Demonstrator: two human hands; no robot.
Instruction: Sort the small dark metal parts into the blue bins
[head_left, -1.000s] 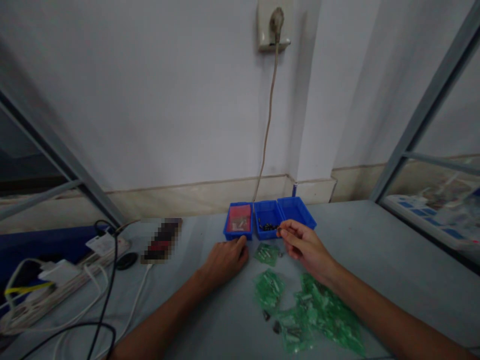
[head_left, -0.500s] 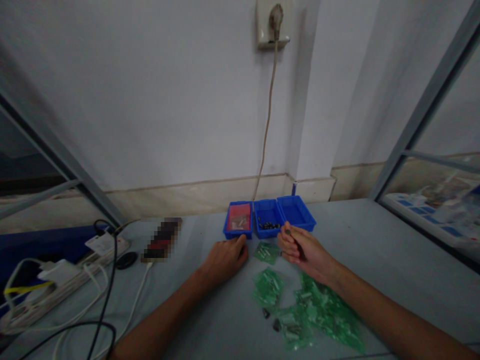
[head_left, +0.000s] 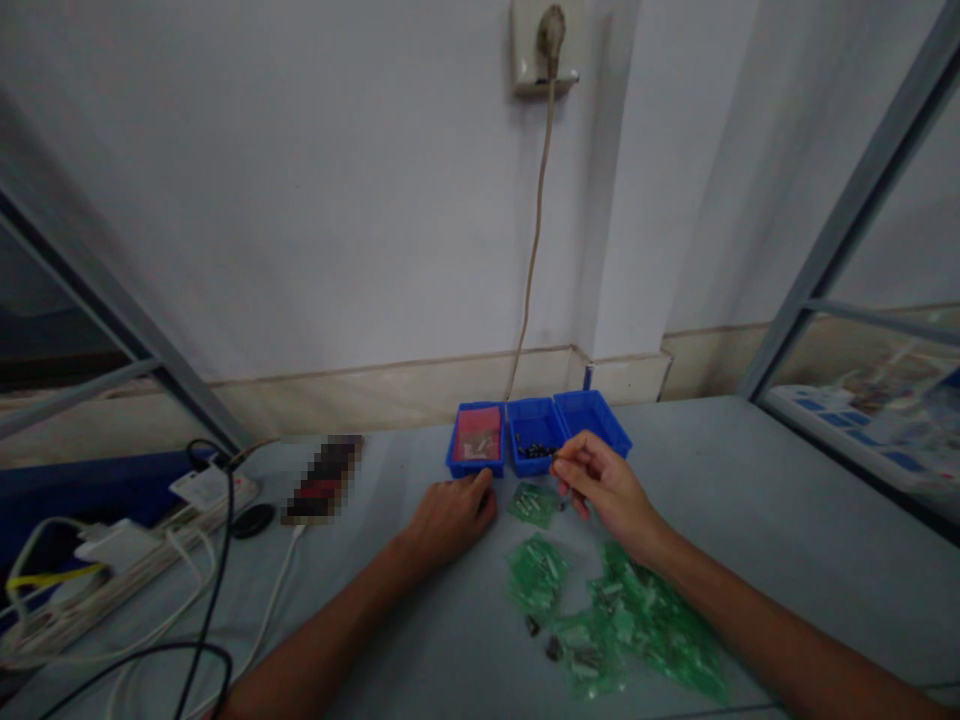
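My left hand [head_left: 451, 518] rests on the table with its fingers curled, by the front edge of the left blue bin [head_left: 475, 468], which holds a red card and a clear bag of small parts. My right hand [head_left: 604, 492] pinches something small and dark at the front right corner of the middle blue bin [head_left: 523, 436], where dark small parts lie. Behind it is the right blue bin [head_left: 592, 422]. A small green bag [head_left: 533, 505] of metal pieces lies between my hands. Nearer are another green bag [head_left: 537, 574] and a larger heap of green bags [head_left: 660, 625].
Two dark pieces [head_left: 553, 648] lie beside the near green bags. At the left are a blurred phone [head_left: 326, 480] on a white cable, a black round object [head_left: 253, 520] and a power strip [head_left: 60, 625] with tangled cables.
My right hand has turned over, its fingertips shifting slightly left and down toward the middle bin's corner. My left hand has stayed in place.
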